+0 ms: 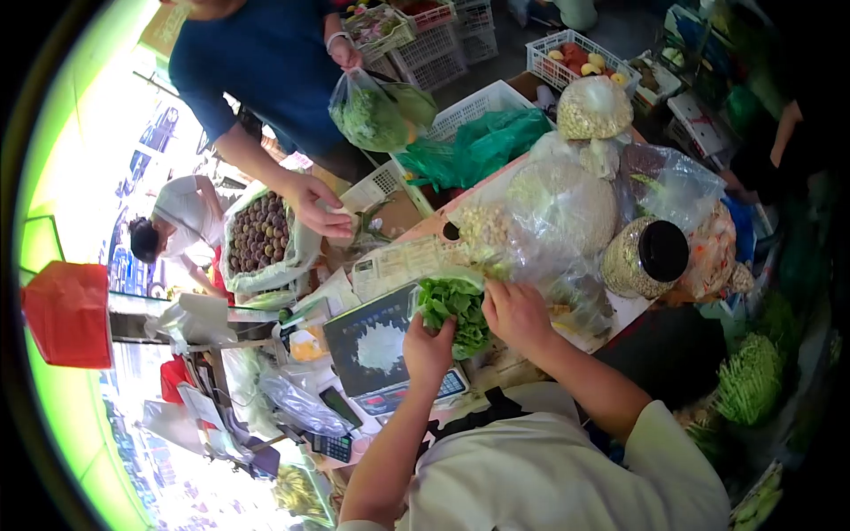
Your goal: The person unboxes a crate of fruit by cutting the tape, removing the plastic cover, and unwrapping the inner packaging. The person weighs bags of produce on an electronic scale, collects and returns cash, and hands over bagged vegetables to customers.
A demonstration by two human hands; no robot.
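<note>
A bunch of leafy greens (458, 311) is between my two hands, above the counter in front of me. Thin clear plastic shows along its upper edge, seemingly a bag around the leaves. My left hand (428, 350) is closed on the near left side, thumb and fingers pressed to the leaves. On the right, my right hand (515, 311) is closed with bent fingers at the bag's edge; its fingertips are partly hidden. Just left of the greens, a weighing scale (367, 350) has a flat dark plate with a bright glare patch and a keypad at its near edge.
Across the counter, a person (266, 80) holds a bag of green vegetables (372, 111) and reaches one hand (314, 205) toward the counter. Clear bags (562, 208) and a black-lidded jar (645, 257) stand at right. A calculator (329, 446) lies at left.
</note>
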